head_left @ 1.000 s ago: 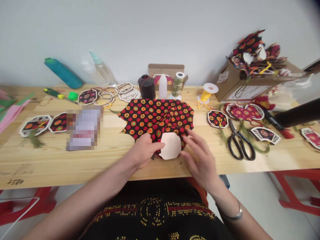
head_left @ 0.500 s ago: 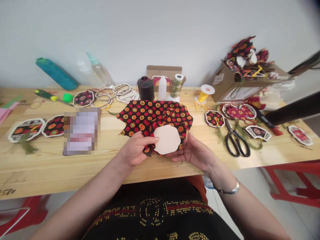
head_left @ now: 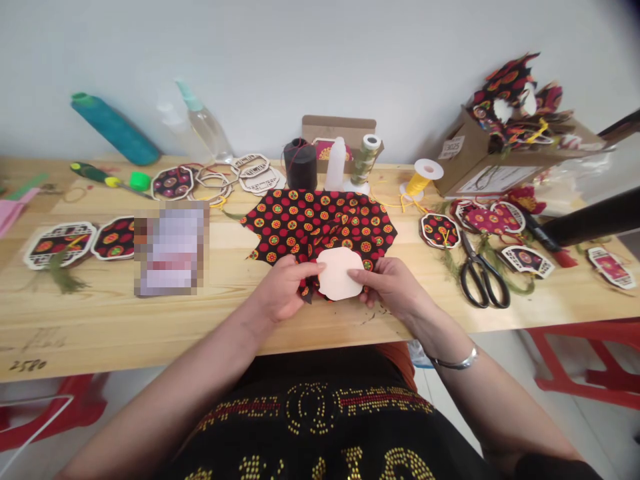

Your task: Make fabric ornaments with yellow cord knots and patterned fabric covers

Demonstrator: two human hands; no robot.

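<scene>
A pale, flat piece with a scalloped outline [head_left: 340,275] lies over black fabric [head_left: 285,223] printed with red dots and orange flowers. My left hand [head_left: 287,287] grips the left side of the pale piece, thumb on top, with fabric bunched under the fingers. On the opposite edge, my right hand [head_left: 395,283] pinches piece and fabric between thumb and fingers. Both hands are closed, near the front of the table. Beyond them the fabric spreads out with jagged edges and some folds. What lies beneath the pale piece is hidden.
Black-handled scissors [head_left: 483,273] lie right on the wooden table [head_left: 100,327]. Behind stand a black thread spool [head_left: 301,167], a white bottle [head_left: 336,165] and a yellow thread spool [head_left: 417,180]. A cardboard box [head_left: 480,160] with fabric pieces is back right. Framed ornaments [head_left: 60,245] lie left.
My right hand has closed from a loose, open pose onto the right edge of the pale piece, its thumb now on top. My left hand keeps its grip. The whole view has shifted slightly.
</scene>
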